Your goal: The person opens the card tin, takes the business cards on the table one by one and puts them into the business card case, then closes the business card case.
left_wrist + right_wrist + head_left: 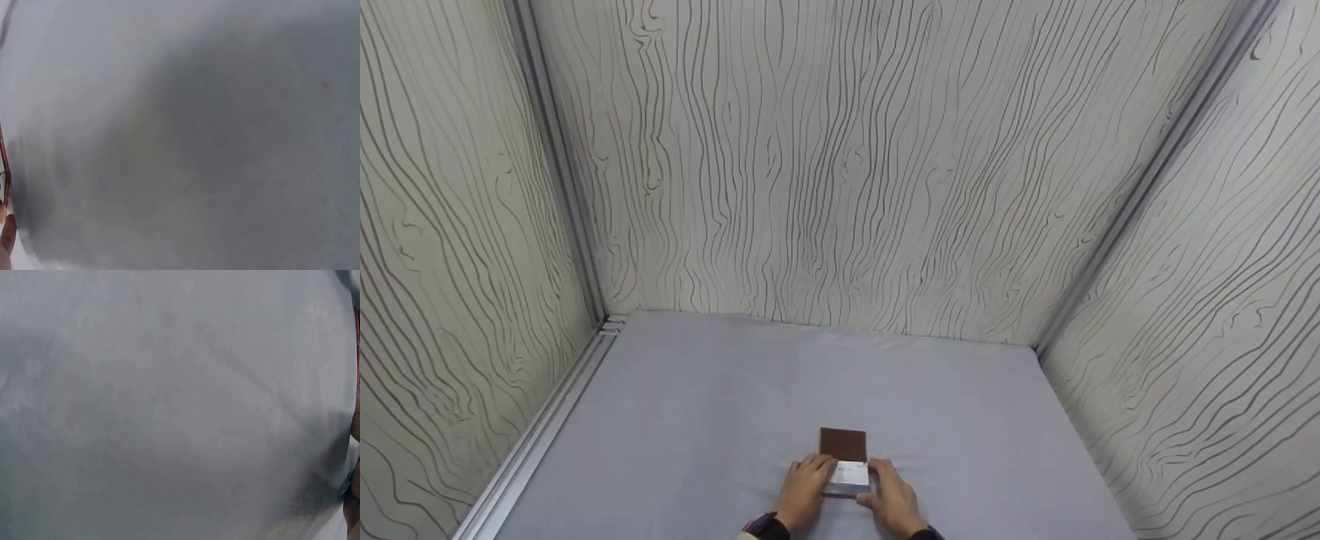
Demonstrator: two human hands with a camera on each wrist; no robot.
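Observation:
An unfolded brown wallet [843, 443] lies on the grey cloth, its upper flap bare. Across its lower half is a white card [852, 472] with small dark print, and a greyish strip shows below that. My left hand [804, 486] grips the left side, fingertips over the card's edge. At the right side my right hand [894, 496] holds on, index finger near the card's upper corner and thumb at the lower edge. Only the wallet's thin brown edge [5, 169] and a fingertip show in the left wrist view. The right wrist view catches a sliver of the fingers [355, 427].
Grey cloth [720, 405] covers the table around the hands. Panels with a wood-grain line pattern [810, 165] enclose the back and both sides. A metal rail [540, 431] runs along the left table edge, and posts stand at the back corners.

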